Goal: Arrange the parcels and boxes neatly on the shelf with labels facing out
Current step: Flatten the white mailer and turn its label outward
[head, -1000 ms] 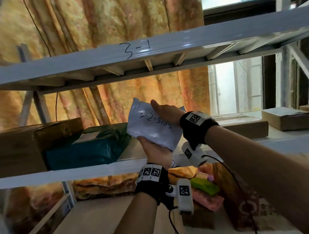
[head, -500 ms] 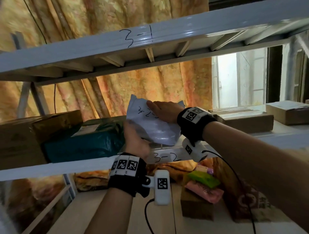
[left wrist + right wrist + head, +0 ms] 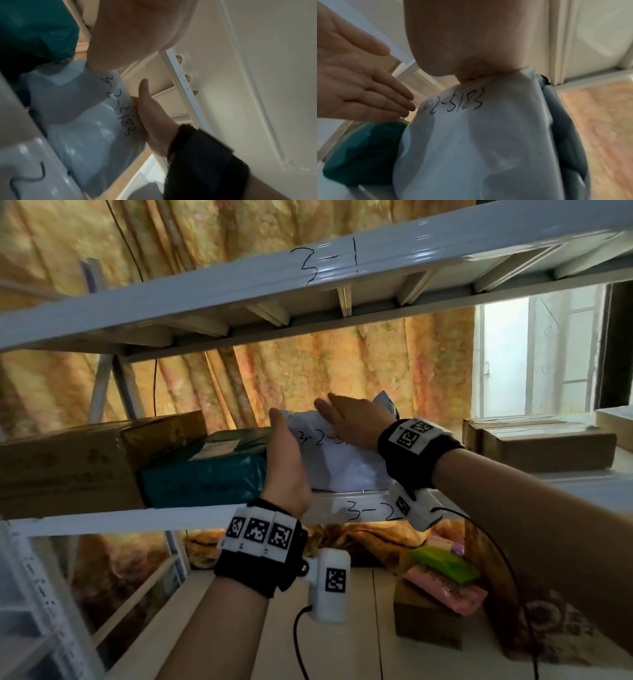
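The white mailer bag (image 3: 342,460) stands on its lower edge on the middle shelf (image 3: 102,522), the one marked 3-2 on its front rail, just right of the teal parcel (image 3: 205,470). Its handwritten code, 3-2-5183, faces outward toward the aisle, which is what the task asks of a label, and its first 2 numbers match the rail marking, so this looks like the right slot.

The right hand (image 3: 352,422) lies over the bag's top edge with fingers straight and flat, pressing down rather than gripping; the right wrist view shows the heel of the hand sitting on the crumpled top just above the writing. That hold seems meant to steady a soft bag that would otherwise slump. The left hand (image 3: 286,470) is open too, fingers together and straight, set at the bag's left side between it and the teal parcel. Whether it touches the bag is hard to tell, but it likely squares that edge.

Further left, a brown carton (image 3: 68,460) sits against the teal parcel. Well to the right, another cardboard box (image 3: 541,446) rests on the same shelf, leaving spare room beside the bag. The upper shelf (image 3: 308,278), marked 3-1, limits headroom above the hands. Below lie a small box (image 3: 428,621) topped with pink and green packets (image 3: 445,577).
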`<action>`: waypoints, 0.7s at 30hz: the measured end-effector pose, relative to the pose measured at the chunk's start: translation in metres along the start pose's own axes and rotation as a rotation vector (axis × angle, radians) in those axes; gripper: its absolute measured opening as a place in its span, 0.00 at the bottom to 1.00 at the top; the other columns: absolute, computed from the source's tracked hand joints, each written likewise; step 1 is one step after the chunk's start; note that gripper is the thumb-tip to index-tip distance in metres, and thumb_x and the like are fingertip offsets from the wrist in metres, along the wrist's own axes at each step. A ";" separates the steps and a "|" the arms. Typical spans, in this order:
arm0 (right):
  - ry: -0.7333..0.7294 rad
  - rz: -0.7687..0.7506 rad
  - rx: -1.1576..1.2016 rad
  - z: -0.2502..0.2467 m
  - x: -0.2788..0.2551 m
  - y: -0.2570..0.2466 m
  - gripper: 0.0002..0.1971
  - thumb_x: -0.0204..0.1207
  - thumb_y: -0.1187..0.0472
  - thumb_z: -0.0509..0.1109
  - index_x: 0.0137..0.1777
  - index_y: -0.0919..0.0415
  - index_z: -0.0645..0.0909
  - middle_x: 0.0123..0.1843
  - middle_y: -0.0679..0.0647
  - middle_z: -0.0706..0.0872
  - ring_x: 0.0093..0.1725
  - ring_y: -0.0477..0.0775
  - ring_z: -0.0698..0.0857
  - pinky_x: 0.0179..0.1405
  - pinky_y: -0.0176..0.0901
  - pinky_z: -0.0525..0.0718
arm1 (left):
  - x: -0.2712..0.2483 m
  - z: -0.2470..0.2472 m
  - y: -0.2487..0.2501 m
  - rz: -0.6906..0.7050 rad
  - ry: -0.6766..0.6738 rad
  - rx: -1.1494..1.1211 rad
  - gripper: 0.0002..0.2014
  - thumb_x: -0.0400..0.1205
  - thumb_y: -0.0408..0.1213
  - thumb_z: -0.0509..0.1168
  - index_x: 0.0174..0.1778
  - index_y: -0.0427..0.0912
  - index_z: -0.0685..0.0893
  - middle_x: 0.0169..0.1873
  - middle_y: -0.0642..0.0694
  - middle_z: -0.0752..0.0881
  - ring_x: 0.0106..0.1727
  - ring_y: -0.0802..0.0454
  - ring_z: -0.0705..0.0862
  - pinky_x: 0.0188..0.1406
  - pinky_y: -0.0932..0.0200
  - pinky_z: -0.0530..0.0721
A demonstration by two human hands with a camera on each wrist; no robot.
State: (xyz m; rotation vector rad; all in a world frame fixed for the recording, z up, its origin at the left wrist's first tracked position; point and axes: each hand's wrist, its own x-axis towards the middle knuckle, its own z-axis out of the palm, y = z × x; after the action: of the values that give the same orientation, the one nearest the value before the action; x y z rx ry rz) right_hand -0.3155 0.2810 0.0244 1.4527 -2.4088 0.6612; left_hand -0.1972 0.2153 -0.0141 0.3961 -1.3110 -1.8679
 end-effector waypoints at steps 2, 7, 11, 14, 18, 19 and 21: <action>0.150 0.040 0.182 -0.004 -0.004 0.009 0.34 0.87 0.37 0.42 0.85 0.57 0.62 0.84 0.58 0.70 0.80 0.62 0.71 0.75 0.54 0.66 | 0.005 -0.001 0.013 -0.034 0.006 0.076 0.31 0.84 0.68 0.47 0.63 0.45 0.79 0.54 0.47 0.85 0.43 0.52 0.83 0.40 0.54 0.78; 0.412 0.174 0.585 -0.004 -0.030 0.036 0.36 0.84 0.33 0.45 0.83 0.56 0.66 0.83 0.57 0.71 0.82 0.58 0.69 0.81 0.51 0.64 | 0.018 -0.004 0.037 -0.107 0.016 0.207 0.37 0.80 0.71 0.49 0.64 0.41 0.78 0.54 0.38 0.88 0.53 0.42 0.87 0.55 0.46 0.85; 0.425 0.296 0.820 0.013 -0.048 0.053 0.31 0.84 0.34 0.44 0.74 0.50 0.75 0.74 0.53 0.79 0.74 0.57 0.74 0.73 0.56 0.70 | 0.032 -0.012 0.034 -0.093 0.026 0.298 0.40 0.77 0.73 0.51 0.70 0.44 0.81 0.61 0.39 0.88 0.58 0.42 0.87 0.64 0.42 0.82; 0.321 0.349 1.018 0.028 -0.063 0.050 0.33 0.82 0.31 0.45 0.74 0.48 0.76 0.69 0.49 0.80 0.69 0.53 0.78 0.65 0.52 0.74 | 0.033 -0.019 0.031 -0.079 -0.004 0.345 0.39 0.79 0.73 0.47 0.68 0.47 0.82 0.58 0.44 0.88 0.57 0.46 0.87 0.64 0.46 0.81; 0.261 0.378 1.105 0.042 -0.058 0.041 0.51 0.62 0.16 0.47 0.77 0.47 0.76 0.74 0.53 0.82 0.71 0.57 0.81 0.72 0.59 0.78 | 0.028 -0.018 0.036 -0.094 -0.038 0.371 0.35 0.82 0.70 0.44 0.54 0.46 0.85 0.50 0.43 0.90 0.51 0.47 0.88 0.57 0.50 0.83; 0.256 0.369 1.124 0.043 -0.056 0.038 0.52 0.61 0.15 0.48 0.77 0.47 0.75 0.74 0.53 0.82 0.71 0.57 0.81 0.73 0.60 0.78 | 0.030 -0.019 0.037 -0.095 -0.042 0.399 0.35 0.82 0.71 0.45 0.52 0.44 0.85 0.49 0.42 0.91 0.50 0.46 0.88 0.56 0.50 0.84; 0.245 0.351 1.147 0.044 -0.051 0.031 0.50 0.63 0.16 0.48 0.78 0.47 0.75 0.72 0.53 0.84 0.68 0.56 0.84 0.72 0.60 0.79 | 0.032 -0.020 0.044 -0.101 -0.029 0.445 0.34 0.83 0.69 0.46 0.50 0.40 0.83 0.48 0.40 0.89 0.46 0.47 0.87 0.47 0.52 0.84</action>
State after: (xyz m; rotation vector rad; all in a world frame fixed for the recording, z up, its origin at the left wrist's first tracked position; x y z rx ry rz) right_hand -0.3179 0.3107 -0.0435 1.0594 -2.1016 2.3945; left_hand -0.1852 0.1723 0.0231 0.6765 -1.7570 -1.6562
